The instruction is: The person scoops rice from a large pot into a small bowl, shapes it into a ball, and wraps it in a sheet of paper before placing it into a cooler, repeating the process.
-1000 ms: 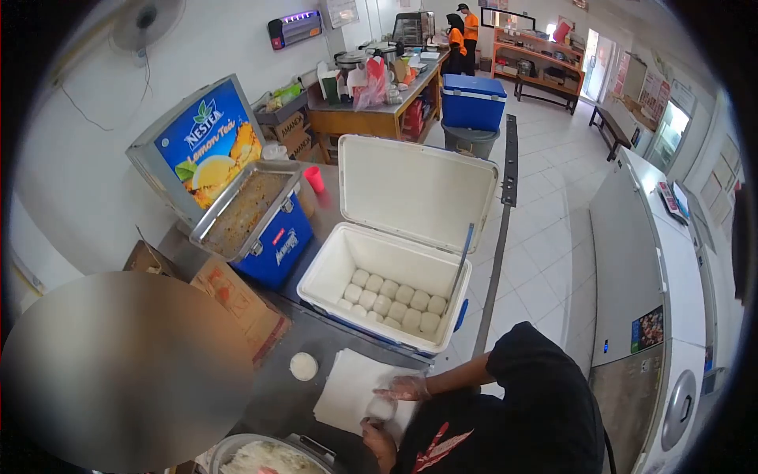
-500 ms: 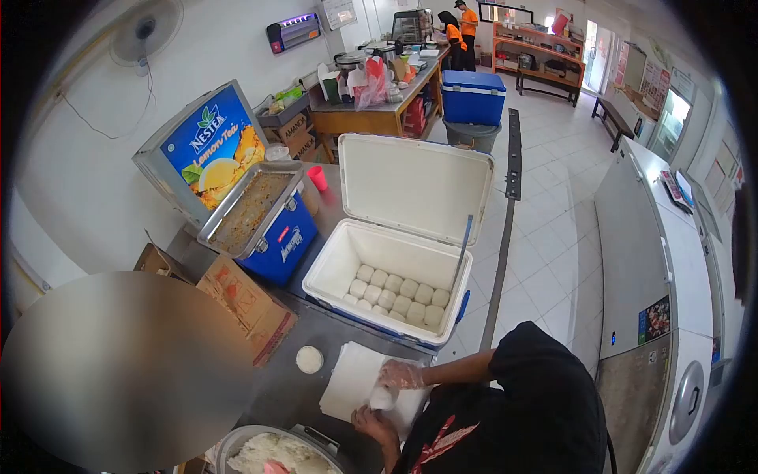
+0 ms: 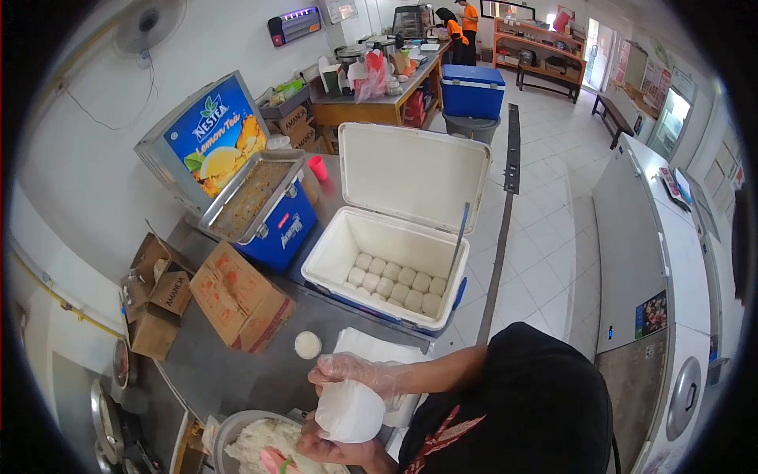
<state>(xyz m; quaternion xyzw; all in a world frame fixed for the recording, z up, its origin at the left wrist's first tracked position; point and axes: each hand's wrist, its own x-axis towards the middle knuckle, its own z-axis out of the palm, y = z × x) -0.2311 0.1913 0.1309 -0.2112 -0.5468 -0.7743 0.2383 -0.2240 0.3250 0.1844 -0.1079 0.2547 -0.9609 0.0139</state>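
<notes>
Right hand (image 3: 355, 373), in a clear plastic glove, curls over the top of a white paper-wrapped bundle (image 3: 350, 411), fingers clamped down on it; left hand (image 3: 328, 450) cups the same bundle from underneath, fingers closed around its base. The bundle sits between both hands, lifted above the near edge of the table (image 3: 237, 371), just over the stack of white paper sheets (image 3: 371, 347) lying there. Just left of the hands, at the table's near edge, a metal bowl of white rice (image 3: 253, 442). Beside the paper stack, a small round white lid (image 3: 307, 344) rests on the bare steel. Further in, an open white cooler (image 3: 387, 268) holds rows of white wrapped balls (image 3: 395, 283) on its floor, lid standing upright. To its left, a blue cooler (image 3: 272, 229) with a metal tray on top, and cardboard boxes (image 3: 237, 300) along the left edge. Far back, two people in orange shirts (image 3: 462, 24) stand at another counter
</notes>
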